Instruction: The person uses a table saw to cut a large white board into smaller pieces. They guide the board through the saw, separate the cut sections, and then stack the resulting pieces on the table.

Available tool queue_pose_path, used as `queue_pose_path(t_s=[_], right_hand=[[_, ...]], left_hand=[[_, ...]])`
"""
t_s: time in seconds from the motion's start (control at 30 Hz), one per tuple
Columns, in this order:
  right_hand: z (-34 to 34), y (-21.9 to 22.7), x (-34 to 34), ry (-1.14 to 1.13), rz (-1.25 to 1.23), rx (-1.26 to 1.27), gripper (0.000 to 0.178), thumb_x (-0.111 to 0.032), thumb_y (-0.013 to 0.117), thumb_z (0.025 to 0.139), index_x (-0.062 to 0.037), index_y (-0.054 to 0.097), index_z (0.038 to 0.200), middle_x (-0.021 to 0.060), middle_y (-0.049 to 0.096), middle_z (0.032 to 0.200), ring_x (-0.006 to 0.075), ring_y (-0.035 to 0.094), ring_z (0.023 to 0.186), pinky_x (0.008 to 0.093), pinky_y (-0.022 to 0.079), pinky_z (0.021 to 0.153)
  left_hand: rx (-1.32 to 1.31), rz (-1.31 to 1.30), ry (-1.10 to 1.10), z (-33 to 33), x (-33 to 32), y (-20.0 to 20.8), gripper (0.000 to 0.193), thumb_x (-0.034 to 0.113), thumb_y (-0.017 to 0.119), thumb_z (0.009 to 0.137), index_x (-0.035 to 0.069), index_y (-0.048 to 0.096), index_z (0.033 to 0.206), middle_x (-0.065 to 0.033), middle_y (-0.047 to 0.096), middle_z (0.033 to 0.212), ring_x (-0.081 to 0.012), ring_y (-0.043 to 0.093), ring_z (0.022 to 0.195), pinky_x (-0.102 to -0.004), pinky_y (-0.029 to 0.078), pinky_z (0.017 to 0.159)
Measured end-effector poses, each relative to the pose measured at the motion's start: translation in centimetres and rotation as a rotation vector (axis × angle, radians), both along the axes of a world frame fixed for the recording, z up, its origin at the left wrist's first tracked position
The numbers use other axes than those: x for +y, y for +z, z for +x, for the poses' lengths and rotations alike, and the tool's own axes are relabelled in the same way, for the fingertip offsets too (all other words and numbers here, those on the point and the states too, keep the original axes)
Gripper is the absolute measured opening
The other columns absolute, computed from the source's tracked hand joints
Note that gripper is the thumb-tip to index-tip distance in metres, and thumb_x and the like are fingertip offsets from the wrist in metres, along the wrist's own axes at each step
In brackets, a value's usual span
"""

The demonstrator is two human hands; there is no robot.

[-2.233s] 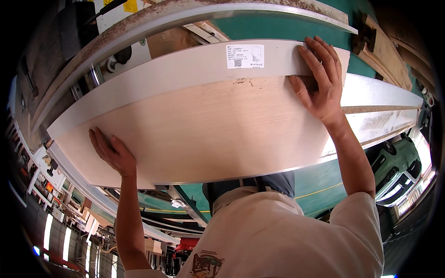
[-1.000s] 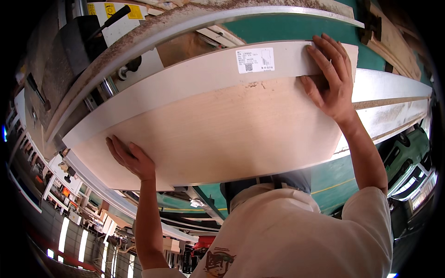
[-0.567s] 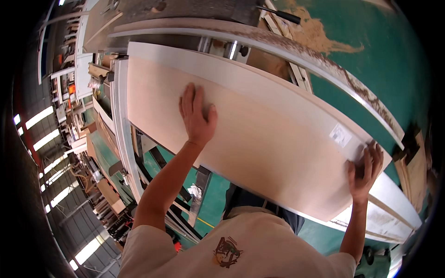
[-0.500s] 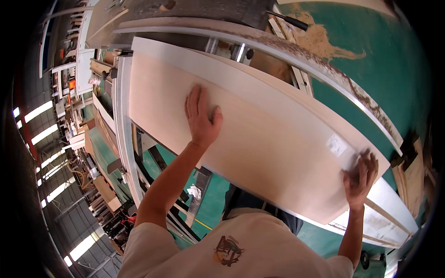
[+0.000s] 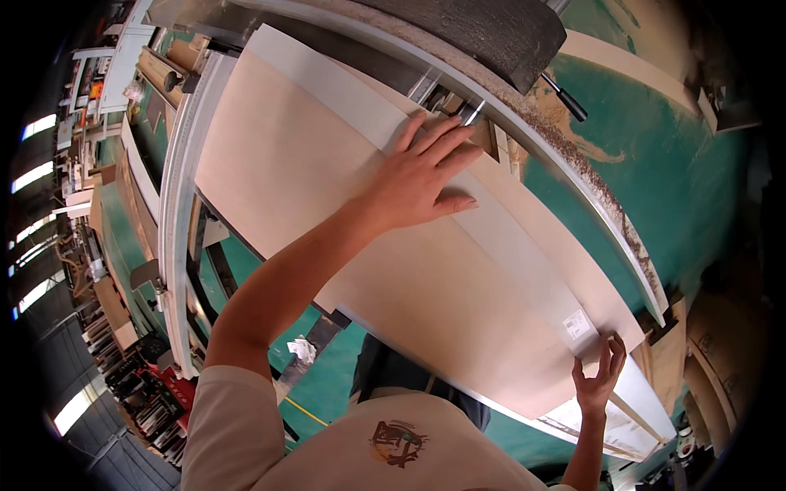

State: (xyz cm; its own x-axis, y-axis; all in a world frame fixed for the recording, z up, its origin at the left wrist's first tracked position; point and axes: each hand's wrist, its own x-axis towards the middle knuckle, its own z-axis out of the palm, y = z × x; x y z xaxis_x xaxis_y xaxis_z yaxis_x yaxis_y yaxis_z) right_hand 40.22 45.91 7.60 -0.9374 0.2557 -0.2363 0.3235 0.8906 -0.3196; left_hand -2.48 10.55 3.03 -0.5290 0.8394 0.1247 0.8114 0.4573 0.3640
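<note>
Cream short-sleeved shirt [image 5: 327,458] with dark printed chest motif: nearest item, on the near side of the board. Dark metal beam [image 5: 329,327], with a crumpled white paper [image 5: 301,350] on it: protruding from beneath the board's near edge. Large pale wood-toned flat board [image 5: 409,303]: lying in front of the person, under both hands. Right hand [image 5: 600,380]: at the board's right end, fingers and thumb bent about the end of the strip; whether it grips or only touches, cannot tell. Long narrow pale grey strip [image 5: 516,237]: lying flat along the far side of the board, inset from the far edge toward the right; small white label [image 5: 577,325] near its right end. Left hand [image 5: 413,184]: unclenched, fingers spread across the strip toward the board's far edge. Silver metal bed [image 5: 630,385]: beyond the board's right end. Long silver rail [image 5: 172,237]: beside the board's left end. Curved-looking metal rail with brown dust [image 5: 573,155]: beyond the board's far edge. Dark machine block [image 5: 499,37] with black-handled lever [image 5: 565,100]: farther beyond the board. Green floor [image 5: 696,196] with tan powder: farther side of the board.
</note>
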Motion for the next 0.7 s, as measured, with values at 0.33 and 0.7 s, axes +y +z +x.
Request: queue_pose_path(t_s=[0.33,0.7], right_hand=[[-9.3,4.6,3.2,-0.048,0.024,0.215,0.044,0.002,0.070,0.095,0.0004,0.065,0.139,0.0220,0.063,0.141,0.0411,0.061,0.131,0.0488,0.051,0.108],[-33.8,0.2,2.8,0.063,-0.366,0.333,0.031,-0.015,0.068,0.105,0.0005,0.069,0.132,0.0176,0.072,0.126,0.0329,0.069,0.119,0.0399,0.053,0.102]], left_hand=[[0.012,0.030,0.062,1.5,-0.6,-0.5,0.067,0.054,0.071,0.094,0.011,0.061,0.145,-0.0129,0.046,0.165,-0.0317,0.035,0.157,-0.0587,0.022,0.128],[0.192,0.072,0.331,-4.4,-7.9,-0.9,0.051,0.033,0.075,0.093,0.008,0.065,0.136,-0.0115,0.056,0.156,-0.0318,0.045,0.151,-0.0561,0.030,0.124]])
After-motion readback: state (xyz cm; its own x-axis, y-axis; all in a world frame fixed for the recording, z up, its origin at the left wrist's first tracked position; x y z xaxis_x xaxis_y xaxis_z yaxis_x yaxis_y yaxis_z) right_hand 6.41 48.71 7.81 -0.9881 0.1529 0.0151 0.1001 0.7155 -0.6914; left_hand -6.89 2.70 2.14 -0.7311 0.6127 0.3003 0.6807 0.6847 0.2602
